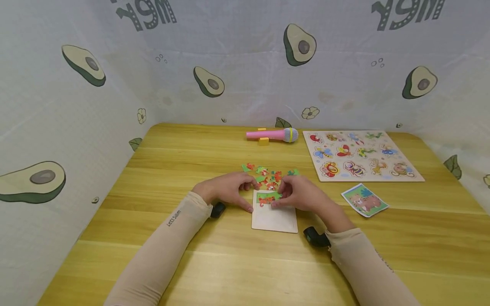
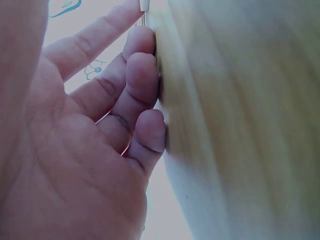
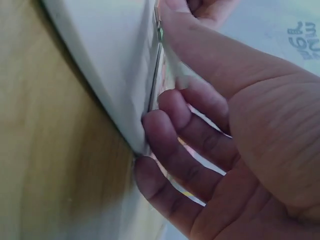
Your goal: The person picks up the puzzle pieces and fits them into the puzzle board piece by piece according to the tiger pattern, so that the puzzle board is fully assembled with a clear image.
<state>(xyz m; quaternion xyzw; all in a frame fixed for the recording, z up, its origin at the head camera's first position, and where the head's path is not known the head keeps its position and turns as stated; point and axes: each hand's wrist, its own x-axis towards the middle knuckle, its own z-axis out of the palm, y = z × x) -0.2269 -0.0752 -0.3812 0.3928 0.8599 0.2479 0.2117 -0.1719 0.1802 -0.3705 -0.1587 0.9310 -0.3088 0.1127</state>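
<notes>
A small whitish puzzle board (image 1: 273, 219) lies on the wooden table, with green and orange tiger-patterned pieces (image 1: 266, 200) along its far part. My left hand (image 1: 232, 190) rests at the board's left side, thumb at its edge and loosely bent fingertips on the table. At the far right corner, my right hand (image 1: 303, 194) pinches a green puzzle piece (image 1: 278, 196) low over the board. Its thumb tip hides much of that piece (image 3: 160, 33) in the right wrist view, where the other fingers touch the board's edge. Several loose puzzle pieces (image 1: 262, 171) lie just beyond the board.
A pink toy microphone (image 1: 269, 134) lies at the back on a yellow stand (image 1: 263, 141). A large insect puzzle board (image 1: 361, 156) is at the back right. Nearer, a small picture card (image 1: 365, 200) lies right of my right hand. A patterned cloth (image 1: 249, 63) hangs behind the table.
</notes>
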